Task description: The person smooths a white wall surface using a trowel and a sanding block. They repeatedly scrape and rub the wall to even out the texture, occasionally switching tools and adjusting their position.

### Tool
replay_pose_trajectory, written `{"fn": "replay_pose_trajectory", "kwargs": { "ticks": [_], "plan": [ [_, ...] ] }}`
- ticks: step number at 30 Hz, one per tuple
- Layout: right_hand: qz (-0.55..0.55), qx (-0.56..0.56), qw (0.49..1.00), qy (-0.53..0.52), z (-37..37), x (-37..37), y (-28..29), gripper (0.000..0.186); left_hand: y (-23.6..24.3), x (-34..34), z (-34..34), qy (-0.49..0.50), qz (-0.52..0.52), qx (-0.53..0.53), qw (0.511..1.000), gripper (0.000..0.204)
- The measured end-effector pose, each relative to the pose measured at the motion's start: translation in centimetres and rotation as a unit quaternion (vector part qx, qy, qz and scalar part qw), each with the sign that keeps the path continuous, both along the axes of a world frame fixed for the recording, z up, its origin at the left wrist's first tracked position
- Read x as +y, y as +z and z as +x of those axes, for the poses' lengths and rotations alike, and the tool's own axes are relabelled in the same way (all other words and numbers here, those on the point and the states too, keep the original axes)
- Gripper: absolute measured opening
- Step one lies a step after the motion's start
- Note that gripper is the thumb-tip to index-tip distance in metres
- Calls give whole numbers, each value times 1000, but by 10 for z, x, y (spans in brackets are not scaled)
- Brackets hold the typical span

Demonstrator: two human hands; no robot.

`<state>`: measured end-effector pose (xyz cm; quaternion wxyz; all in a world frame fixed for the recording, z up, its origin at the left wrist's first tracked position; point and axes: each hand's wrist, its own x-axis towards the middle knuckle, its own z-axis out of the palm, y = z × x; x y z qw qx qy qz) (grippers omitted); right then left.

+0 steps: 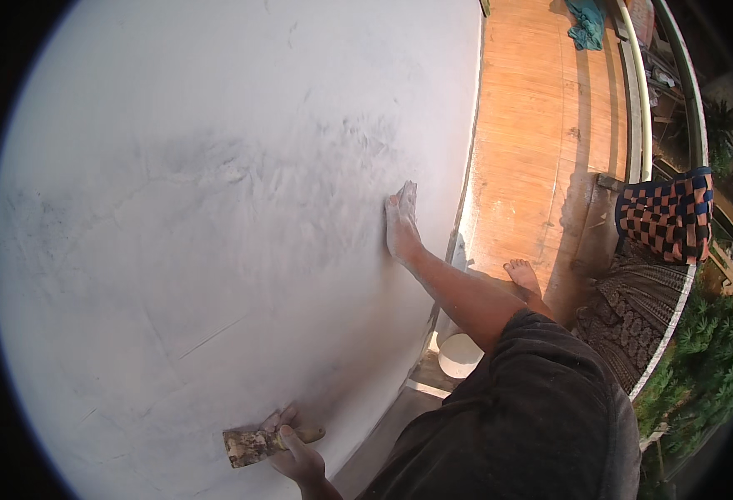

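A pale plastered wall point(216, 217) with grey smudges and faint cracks fills the left and middle of the head view. At the lower middle, my left hand point(296, 450) grips a putty knife point(248, 447) with a dirty, crusted blade, its fingertips close against the wall. Farther up and to the right, my right hand point(402, 223) rests on the wall near its edge, fingers stretched upward and dusted pale, with nothing visible in it.
A sunlit orange floor point(516, 108) runs beside the wall, with my bare foot point(523, 275), a white bucket point(460, 357) and a teal cloth point(585, 23). A checkered woven bag point(663, 217) and patterned cloth point(633, 317) hang by a curved railing point(691, 92), plants beyond.
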<state>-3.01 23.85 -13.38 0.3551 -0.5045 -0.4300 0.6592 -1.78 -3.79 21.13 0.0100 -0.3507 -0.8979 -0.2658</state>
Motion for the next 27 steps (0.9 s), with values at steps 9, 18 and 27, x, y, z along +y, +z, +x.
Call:
{"fn": "replay_pose_trajectory", "kwargs": {
  "ticks": [9, 18, 27],
  "plan": [
    [-4, 82, 991, 106, 40, -26, 79, 85, 11, 10, 2, -10, -65, -56, 996, 30],
    [-142, 5, 987, -70, -13, 17, -44, 74, 15, 4, 1, -73, -85, 73, 991, 29],
    [-220, 63, 972, 53, -1, 50, -80, 78, 6, -13, -4, -120, -67, 80, 987, 28]
  ]
}}
